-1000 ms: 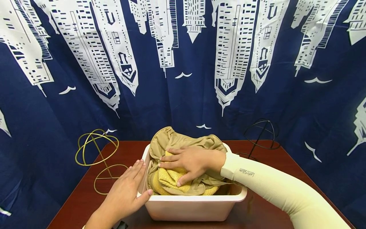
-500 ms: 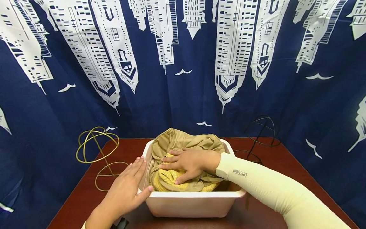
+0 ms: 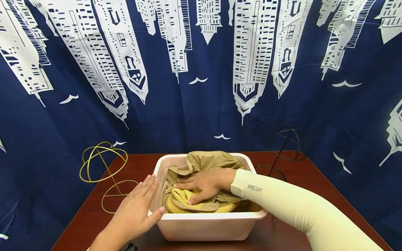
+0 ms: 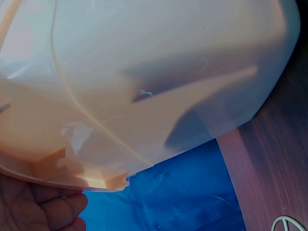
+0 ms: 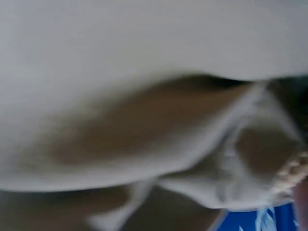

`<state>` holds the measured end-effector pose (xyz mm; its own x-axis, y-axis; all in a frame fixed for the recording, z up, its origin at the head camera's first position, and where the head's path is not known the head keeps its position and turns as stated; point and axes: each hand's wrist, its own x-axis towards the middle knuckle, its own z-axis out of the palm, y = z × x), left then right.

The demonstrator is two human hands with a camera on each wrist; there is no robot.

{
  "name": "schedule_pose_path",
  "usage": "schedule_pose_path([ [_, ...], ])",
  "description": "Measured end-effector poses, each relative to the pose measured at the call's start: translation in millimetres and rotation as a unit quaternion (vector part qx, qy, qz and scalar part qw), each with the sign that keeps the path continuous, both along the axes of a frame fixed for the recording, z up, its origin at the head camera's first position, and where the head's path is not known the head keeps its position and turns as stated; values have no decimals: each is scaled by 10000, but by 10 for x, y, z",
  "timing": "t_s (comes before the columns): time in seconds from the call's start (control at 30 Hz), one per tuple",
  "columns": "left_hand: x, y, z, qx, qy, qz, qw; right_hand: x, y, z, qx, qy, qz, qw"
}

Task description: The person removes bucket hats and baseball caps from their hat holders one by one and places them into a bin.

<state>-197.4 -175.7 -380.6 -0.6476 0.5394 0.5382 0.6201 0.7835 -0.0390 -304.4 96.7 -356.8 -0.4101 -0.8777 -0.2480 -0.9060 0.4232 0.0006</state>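
A pale pink plastic bin [image 3: 205, 226] stands on the table, holding tan fabric [image 3: 216, 159] and a yellow textured cloth [image 3: 180, 197]. My right hand [image 3: 207, 184] presses down on this pile, its fingers spread and partly sunk among the folds. Along the bin's left rim lies my left hand [image 3: 135, 205], fingers straight and thumb at the near left corner. From the left wrist, the bin's outer wall [image 4: 168, 72] fills most of the view, and fingers [image 4: 62, 211] touch its rim. Blurred pale fabric [image 5: 144, 48] covers the right wrist view.
On the dark red table [image 3: 125, 164], a gold wire stand [image 3: 108, 174] is left of the bin. A black wire stand [image 3: 279, 160] is behind it on the right. A navy curtain [image 3: 201, 115] with a white skyline print hangs behind.
My right hand has pushed lower into the bin. The tan fabric has sunk, its raised left flap folding down and baring the back left rim. My left hand stays at the rim.
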Motion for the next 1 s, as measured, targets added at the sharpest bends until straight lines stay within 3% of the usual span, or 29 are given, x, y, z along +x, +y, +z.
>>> schedule_pose_path([
  [0.17,0,-41,31,-52,-20,3,10000,112,22,183,90,662,32,9978],
  [0.33,2,-36,17,-15,-65,27,10000,222,159,508,-176,1015,108,9946],
  [0.43,-3,-19,1,14,-74,18,10000,185,301,712,-603,1139,84,9916],
  [0.57,-11,-8,-10,31,-65,21,10000,39,481,895,-1061,1141,-344,9872],
  [0.8,-17,-1,-21,77,-57,24,10000,-269,545,872,-1262,617,-885,9861],
  [1.0,-16,2,-18,69,-25,8,10000,-421,523,765,-1452,312,-884,9849],
])
